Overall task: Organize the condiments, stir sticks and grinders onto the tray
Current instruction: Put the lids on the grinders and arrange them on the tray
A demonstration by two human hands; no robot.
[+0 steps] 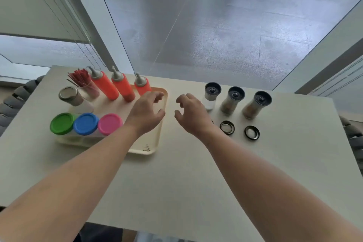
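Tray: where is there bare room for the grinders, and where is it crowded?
Free: the right strip of the tray, between the pink-lidded jar and the rim, under the left hand; the table between tray and grinders. Crowded: the tray's left side, with bottles and jars.

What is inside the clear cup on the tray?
Red stir sticks stand bunched in the cup, fanning out above its rim. The glass shaker in front covers part of the cup.

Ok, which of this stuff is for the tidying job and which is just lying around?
For the job: tray, three orange bottles, stir sticks, shaker, three coloured-lid jars, three grinders (off the tray).
Just lying about: two black rings, chairs.
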